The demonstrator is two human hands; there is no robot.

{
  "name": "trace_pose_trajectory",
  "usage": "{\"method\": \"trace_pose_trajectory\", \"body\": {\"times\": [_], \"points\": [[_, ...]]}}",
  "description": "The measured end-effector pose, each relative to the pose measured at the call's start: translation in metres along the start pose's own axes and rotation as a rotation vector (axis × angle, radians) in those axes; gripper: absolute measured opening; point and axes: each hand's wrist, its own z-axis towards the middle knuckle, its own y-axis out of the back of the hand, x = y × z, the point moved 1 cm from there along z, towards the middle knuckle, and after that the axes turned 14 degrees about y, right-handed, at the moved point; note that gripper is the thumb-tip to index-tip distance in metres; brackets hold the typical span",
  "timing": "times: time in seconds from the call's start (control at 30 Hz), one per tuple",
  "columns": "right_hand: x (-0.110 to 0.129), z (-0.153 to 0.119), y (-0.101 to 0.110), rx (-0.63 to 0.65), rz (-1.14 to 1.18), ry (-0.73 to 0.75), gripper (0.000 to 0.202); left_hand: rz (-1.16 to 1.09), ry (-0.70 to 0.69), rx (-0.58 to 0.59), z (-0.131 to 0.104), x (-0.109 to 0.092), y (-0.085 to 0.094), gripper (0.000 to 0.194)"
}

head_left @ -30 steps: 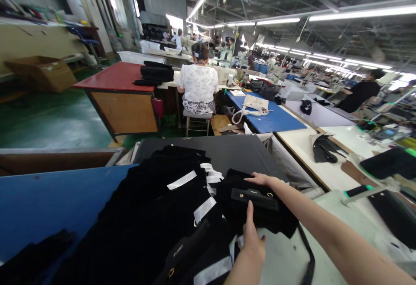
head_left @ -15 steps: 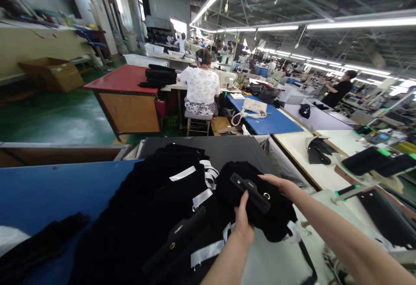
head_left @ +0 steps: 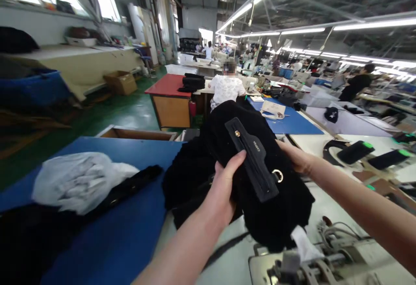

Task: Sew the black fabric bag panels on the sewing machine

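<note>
A black, soft-napped bag piece [head_left: 224, 142] is raised in front of me between both hands. Across it runs a dark leather-like strip [head_left: 251, 159] with small lettering, a gold stud and a gold ring [head_left: 277, 175]. My left hand [head_left: 224, 185] grips the near left side, its thumb pressed on the fabric by the strip. Behind the far right edge, my right hand [head_left: 295, 157] holds the piece; its fingertips are hidden. A white tag [head_left: 305, 244] hangs at the lower end. More black pieces [head_left: 185, 172] lie heaped beneath and to the left.
Metal sewing machine parts [head_left: 302, 267] stand close at the lower right. A clear plastic bag of white bits [head_left: 81, 181] lies on the blue tabletop [head_left: 136, 224]. Black thread cones [head_left: 354, 152] are at the right. A seated person [head_left: 227, 87] works ahead, beside a red-topped table [head_left: 165, 84].
Both hands have lifted the bag piece higher and closer to me, away from the heap. My view has turned left, bringing the plastic bag and the left-hand benches further into sight.
</note>
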Motion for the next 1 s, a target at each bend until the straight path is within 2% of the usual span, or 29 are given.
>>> {"method": "trace_pose_trajectory", "body": {"times": [0.13, 0.23, 0.3, 0.4, 0.47, 0.5, 0.53, 0.57, 0.67, 0.8, 0.87, 0.93, 1.0], "points": [[-0.048, -0.048, -0.11, 0.178, 0.251, -0.128, 0.046, 0.035, 0.136, -0.3, -0.101, -0.002, 0.08, 0.055], [-0.097, -0.079, -0.177, 0.273, 0.37, -0.252, 0.056, 0.032, 0.204, -0.481, -0.154, 0.008, 0.137, 0.05], [-0.128, -0.093, -0.209, 0.29, 0.438, -0.27, 0.06, 0.031, 0.207, -0.551, -0.171, 0.019, 0.173, 0.049], [-0.179, -0.101, -0.241, 0.407, 0.505, -0.364, 0.065, 0.065, 0.158, -0.551, -0.166, 0.043, 0.226, 0.051], [-0.218, -0.1, -0.253, 0.408, 0.475, -0.406, 0.071, 0.158, 0.105, -0.571, -0.148, 0.062, 0.26, 0.05], [-0.237, -0.099, -0.256, 0.355, 0.394, -0.418, 0.073, 0.242, 0.058, -0.621, -0.137, 0.071, 0.276, 0.047], [-0.255, -0.098, -0.257, 0.25, 0.274, -0.41, 0.074, 0.346, 0.007, -0.678, -0.126, 0.08, 0.29, 0.043], [-0.27, -0.096, -0.256, 0.147, 0.159, -0.375, 0.075, 0.393, -0.026, -0.726, -0.115, 0.087, 0.301, 0.041], [-0.299, -0.093, -0.252, 0.094, -0.007, -0.324, 0.081, 0.502, -0.131, -0.824, -0.095, 0.101, 0.318, 0.046], [-0.303, -0.09, -0.244, 0.132, -0.143, -0.311, 0.084, 0.652, -0.259, -0.927, -0.091, 0.107, 0.314, 0.064], [-0.3, -0.089, -0.243, 0.148, -0.203, -0.305, 0.082, 0.899, -0.363, -0.963, -0.091, 0.112, 0.312, 0.069], [-0.296, -0.085, -0.243, 0.169, -0.283, -0.277, 0.077, 1.225, -0.448, -0.906, -0.087, 0.121, 0.314, 0.066], [-0.289, -0.079, -0.239, 0.211, -0.375, -0.232, 0.067, 1.446, -0.481, -0.846, -0.082, 0.132, 0.321, 0.06]]}}
